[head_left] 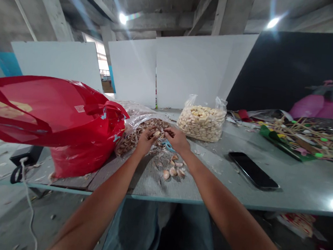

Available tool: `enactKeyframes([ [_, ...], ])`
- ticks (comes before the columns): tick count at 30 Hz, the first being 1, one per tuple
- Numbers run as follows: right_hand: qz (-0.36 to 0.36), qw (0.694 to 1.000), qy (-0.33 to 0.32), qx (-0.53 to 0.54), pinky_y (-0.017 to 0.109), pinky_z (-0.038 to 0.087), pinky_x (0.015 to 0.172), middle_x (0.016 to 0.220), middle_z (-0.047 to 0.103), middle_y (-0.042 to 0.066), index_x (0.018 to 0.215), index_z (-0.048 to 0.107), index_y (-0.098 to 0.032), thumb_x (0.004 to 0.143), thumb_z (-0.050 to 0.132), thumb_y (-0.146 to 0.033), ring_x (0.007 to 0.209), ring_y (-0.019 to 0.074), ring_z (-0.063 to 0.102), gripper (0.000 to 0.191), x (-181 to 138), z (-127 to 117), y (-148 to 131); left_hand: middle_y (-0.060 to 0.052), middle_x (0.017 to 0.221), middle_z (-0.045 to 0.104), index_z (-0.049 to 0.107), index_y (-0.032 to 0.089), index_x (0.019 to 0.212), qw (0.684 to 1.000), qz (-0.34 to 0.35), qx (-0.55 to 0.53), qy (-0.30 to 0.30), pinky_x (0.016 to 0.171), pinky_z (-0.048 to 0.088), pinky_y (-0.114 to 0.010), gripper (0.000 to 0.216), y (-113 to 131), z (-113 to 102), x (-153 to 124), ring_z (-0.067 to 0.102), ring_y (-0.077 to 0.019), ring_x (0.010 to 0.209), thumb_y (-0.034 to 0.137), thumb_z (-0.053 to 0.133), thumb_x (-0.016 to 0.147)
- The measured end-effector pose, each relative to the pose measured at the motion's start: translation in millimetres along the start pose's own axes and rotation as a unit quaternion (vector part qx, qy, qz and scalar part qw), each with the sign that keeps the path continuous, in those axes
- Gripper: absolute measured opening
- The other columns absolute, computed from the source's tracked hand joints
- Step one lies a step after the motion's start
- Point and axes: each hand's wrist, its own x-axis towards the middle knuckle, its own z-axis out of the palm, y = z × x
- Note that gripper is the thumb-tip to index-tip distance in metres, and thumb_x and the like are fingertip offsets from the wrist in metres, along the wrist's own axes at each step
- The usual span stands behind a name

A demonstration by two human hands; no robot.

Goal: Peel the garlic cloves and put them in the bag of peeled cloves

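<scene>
Between the fingertips of my left hand [146,139] is a garlic clove [157,133]. My right hand [178,139] is close beside it, its fingers drawn together in a pinch; whatever they grip is too small to make out. Just below my right hand shows a light-blue looped handle [168,145], partly covered by the hand. Both hands are over the near edge of a heap of brown garlic skins [138,135] in a clear plastic bag. Several unpeeled garlic cloves [173,171] lie on the table between my forearms.
A clear bag of peeled garlic cloves [202,123] stands behind my right hand. A large red plastic bag [85,133] bulges at left, near a black box with a cable [26,157]. At right are a phone [252,170] and a pile of craft sticks [308,133] on the table [208,183].
</scene>
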Motion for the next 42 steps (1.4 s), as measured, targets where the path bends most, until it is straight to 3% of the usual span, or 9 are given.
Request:
enactKeyframes([
  [4, -0.052, 0.997, -0.047, -0.035, 0.03, 0.048, 0.079, 0.094, 0.073, 0.005, 0.098, 0.073, -0.02, 0.087, 0.056, -0.028, 0.086, 0.0177, 0.065, 0.022, 1, -2, 0, -0.009, 0.105, 0.068, 0.057, 0.018, 0.116, 0.999, 0.018, 0.031, -0.011, 0.08, 0.048, -0.028, 0.055, -3, -1, 1, 0.064, -0.0202, 0.097, 0.039, 0.076, 0.069],
  [11, -0.07, 0.985, -0.097, -0.124, 0.032, 0.046, 0.082, 0.096, 0.073, 0.008, 0.097, 0.073, -0.019, 0.089, 0.053, -0.022, 0.089, 0.0198, 0.065, 0.022, 3, -4, 0, -0.007, 0.094, 0.069, 0.053, 0.017, 0.112, 0.999, -0.015, 0.007, -0.034, 0.061, 0.047, -0.024, 0.056, 0, 4, -2, 0.061, -0.0127, 0.067, 0.042, 0.076, 0.068],
  [18, -0.063, 0.977, -0.066, -0.195, 0.031, 0.044, 0.081, 0.092, 0.071, 0.012, 0.091, 0.07, -0.016, 0.086, 0.05, -0.015, 0.087, 0.0207, 0.064, 0.02, -2, -1, -19, -0.005, 0.091, 0.07, 0.053, 0.018, 0.104, 0.999, -0.006, -0.025, -0.027, 0.06, 0.046, -0.022, 0.049, 4, 4, -3, 0.063, -0.0128, 0.07, 0.036, 0.077, 0.065],
  [25, 0.02, 1.0, 0.009, -0.021, 0.026, 0.046, 0.066, 0.076, 0.069, 0.003, 0.086, 0.068, -0.017, 0.078, 0.055, -0.024, 0.068, 0.0155, 0.061, 0.016, -2, 6, -4, -0.006, 0.096, 0.069, 0.059, 0.016, 0.101, 0.998, -0.037, -0.056, 0.021, 0.061, 0.051, -0.025, 0.048, 5, 5, -1, 0.064, -0.0137, 0.074, 0.039, 0.078, 0.064],
  [30, 0.048, 0.996, 0.011, 0.068, 0.024, 0.045, 0.061, 0.069, 0.066, 0.001, 0.08, 0.065, -0.015, 0.078, 0.053, -0.029, 0.064, 0.0132, 0.059, 0.019, -2, 11, 2, -0.006, 0.089, 0.068, 0.065, 0.014, 0.104, 0.99, -0.125, -0.069, 0.012, 0.06, 0.055, -0.03, 0.05, 2, 5, -2, 0.064, -0.0135, 0.063, 0.042, 0.078, 0.066],
  [33, 0.051, 0.992, -0.012, 0.115, 0.023, 0.046, 0.06, 0.067, 0.065, 0.0, 0.078, 0.063, -0.016, 0.076, 0.053, -0.028, 0.062, 0.0127, 0.058, 0.016, -2, 13, -1, -0.005, 0.086, 0.069, 0.066, 0.013, 0.107, 0.987, -0.133, -0.095, -0.003, 0.065, 0.055, -0.031, 0.054, 5, 5, -4, 0.065, -0.0137, 0.066, 0.043, 0.079, 0.064],
  [37, 0.064, 0.976, -0.049, 0.2, 0.026, 0.049, 0.058, 0.066, 0.064, 0.0, 0.072, 0.059, -0.017, 0.072, 0.056, -0.027, 0.059, 0.0137, 0.059, 0.011, -3, 14, -7, -0.006, 0.088, 0.07, 0.066, 0.013, 0.107, 0.982, -0.152, -0.111, -0.025, 0.068, 0.055, -0.03, 0.06, 8, 5, -6, 0.065, -0.0134, 0.067, 0.041, 0.084, 0.057],
  [42, 0.132, 0.929, -0.068, 0.338, 0.028, 0.052, 0.058, 0.06, 0.062, -0.002, 0.072, 0.053, -0.02, 0.069, 0.054, -0.029, 0.054, 0.0133, 0.059, 0.01, -1, 13, -10, -0.004, 0.079, 0.069, 0.066, 0.012, 0.099, 0.977, -0.155, -0.144, -0.035, 0.065, 0.055, -0.028, 0.053, 10, 5, -7, 0.064, -0.0122, 0.063, 0.042, 0.083, 0.058],
])
